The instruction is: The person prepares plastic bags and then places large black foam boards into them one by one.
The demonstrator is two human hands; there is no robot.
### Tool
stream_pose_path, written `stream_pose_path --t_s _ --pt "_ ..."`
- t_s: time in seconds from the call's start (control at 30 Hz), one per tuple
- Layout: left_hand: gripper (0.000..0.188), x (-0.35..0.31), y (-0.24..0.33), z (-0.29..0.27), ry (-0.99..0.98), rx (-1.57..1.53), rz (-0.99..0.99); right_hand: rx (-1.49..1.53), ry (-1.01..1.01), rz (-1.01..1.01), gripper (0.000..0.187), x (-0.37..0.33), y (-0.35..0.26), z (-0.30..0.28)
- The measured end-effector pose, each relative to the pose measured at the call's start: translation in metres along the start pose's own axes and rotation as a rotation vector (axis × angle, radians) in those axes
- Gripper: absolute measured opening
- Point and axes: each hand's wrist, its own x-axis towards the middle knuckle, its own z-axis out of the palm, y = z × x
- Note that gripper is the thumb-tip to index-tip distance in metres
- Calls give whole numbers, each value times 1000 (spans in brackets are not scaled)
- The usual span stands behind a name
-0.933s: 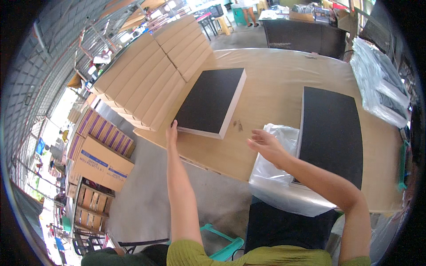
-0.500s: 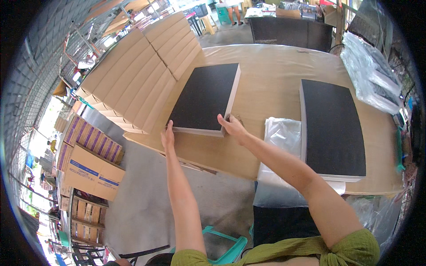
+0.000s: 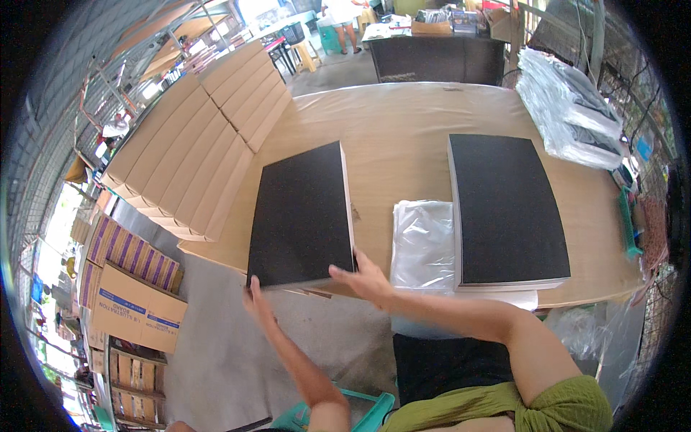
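**Two-hand hold on stack**

I hold the black stack point(image 3: 302, 216) between both hands, its near end at the table point(image 3: 381, 119) edge; lift unclear. Left hand point(image 3: 260, 304) and right hand point(image 3: 368, 279) each pinch a near corner. Judged status: grip made, release outstanding. Right of hands: second stack point(image 3: 507, 209), untouched.

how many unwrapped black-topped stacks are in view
2: a left stack, held at its near end by the left hand and right hand; a right stack on the table, beside clear plastic. Others could be hidden.
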Motion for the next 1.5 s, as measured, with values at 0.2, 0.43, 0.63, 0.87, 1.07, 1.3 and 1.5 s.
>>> stream_pose_path --t_s 0.2,0.43,0.63,0.87,1.07,1.3,1.5 --pt "72 -60 -24 -110 -266 -425 -370 -97 14 -192 89 -94 62 7" --pt "76 -21 14 -130 -615 -38 -246 496 -98 189 86 -90 56 5" --pt "70 -56 54 -72 -543 26 -435 214 -59 223 88 -80 45 -6" --pt "61 -182 51 -117 -339 -315 -444 -15 -192 242 93 -147 53 -52" --pt "62 -256 56 -136 -370 -290 -695 22 -374 183 90 -196 13 -148" --pt "63 -314 145 -46 -441 -477 -443 248 -28 -29 77 -266 9 -230" --pt "74 -303 173 45 -862 -481 -381 473 382 -2 86 -305 -9 -274"
